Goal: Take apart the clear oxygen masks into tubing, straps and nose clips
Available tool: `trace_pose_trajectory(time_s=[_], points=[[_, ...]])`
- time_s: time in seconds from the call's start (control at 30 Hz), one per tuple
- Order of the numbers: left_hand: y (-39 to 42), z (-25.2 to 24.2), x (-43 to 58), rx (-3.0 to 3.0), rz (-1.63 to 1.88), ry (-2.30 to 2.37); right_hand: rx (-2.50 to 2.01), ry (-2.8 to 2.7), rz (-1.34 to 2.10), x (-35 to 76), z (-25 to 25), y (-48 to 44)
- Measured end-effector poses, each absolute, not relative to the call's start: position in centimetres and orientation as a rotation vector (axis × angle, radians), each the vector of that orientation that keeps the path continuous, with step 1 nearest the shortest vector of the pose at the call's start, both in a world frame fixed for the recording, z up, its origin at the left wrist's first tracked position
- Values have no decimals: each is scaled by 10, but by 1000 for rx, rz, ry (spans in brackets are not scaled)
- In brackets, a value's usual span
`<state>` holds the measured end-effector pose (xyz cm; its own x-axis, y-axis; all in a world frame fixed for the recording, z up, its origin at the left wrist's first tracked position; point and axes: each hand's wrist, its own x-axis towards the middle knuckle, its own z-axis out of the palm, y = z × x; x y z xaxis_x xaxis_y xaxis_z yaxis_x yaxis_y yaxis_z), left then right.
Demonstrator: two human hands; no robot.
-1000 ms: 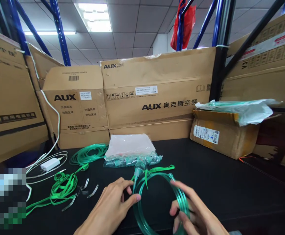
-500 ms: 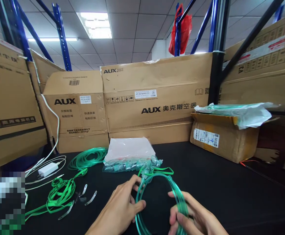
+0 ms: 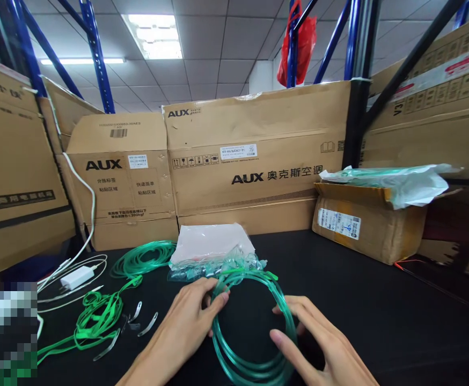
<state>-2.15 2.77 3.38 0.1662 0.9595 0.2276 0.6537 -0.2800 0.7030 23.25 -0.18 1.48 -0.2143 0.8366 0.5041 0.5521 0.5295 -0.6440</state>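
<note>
A coil of clear green tubing [image 3: 234, 356] forms a ring over the black tabletop in front of me. My left hand [image 3: 192, 316] pinches the ring's upper left side between thumb and fingers. At the ring's right side is my right hand [image 3: 315, 332], its thumb and fingers spread apart around the tubing. Just beyond the ring, a clear green plastic piece with a green strap [image 3: 272, 275] lies by a clear bag of greenish parts [image 3: 190, 271], which has a white sheet [image 3: 212, 241] on top.
Another green tubing coil [image 3: 141, 259], tangled green straps [image 3: 100, 316], metal strips [image 3: 148, 324] and a white adapter [image 3: 77, 278] lie at left. Cardboard boxes [image 3: 250, 198] line the back. An open carton [image 3: 371, 230] with a plastic package [image 3: 399, 185] stands at right.
The tubing ring is now seen more fully, lower and flatter. My right hand has opened its fingers from around the tubing. My left hand has moved slightly up and left.
</note>
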Motion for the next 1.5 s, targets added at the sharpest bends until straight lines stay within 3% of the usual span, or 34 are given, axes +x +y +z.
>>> trace_pose_trajectory(time_s=[0.2, 0.4, 0.73, 1.07, 1.33, 1.5], points=[[20, 56, -30, 2133, 909, 1444, -1032, -1801, 364, 249, 34, 39], [15, 57, -34, 2239, 903, 1422, -922, -2121, 500, 230, 48, 71], [27, 62, -46, 2425, 976, 1371, -1106, -2029, 609, 253, 78, 50], [29, 81, -48, 2338, 963, 1356, -1113, -1748, 657, 256, 71, 29], [33, 84, -45, 2176, 1064, 1475, -1013, -2061, 447, 234, 38, 15], [28, 85, -44, 2215, 1077, 1533, -1139, -1800, 527, 244, 14, -8]])
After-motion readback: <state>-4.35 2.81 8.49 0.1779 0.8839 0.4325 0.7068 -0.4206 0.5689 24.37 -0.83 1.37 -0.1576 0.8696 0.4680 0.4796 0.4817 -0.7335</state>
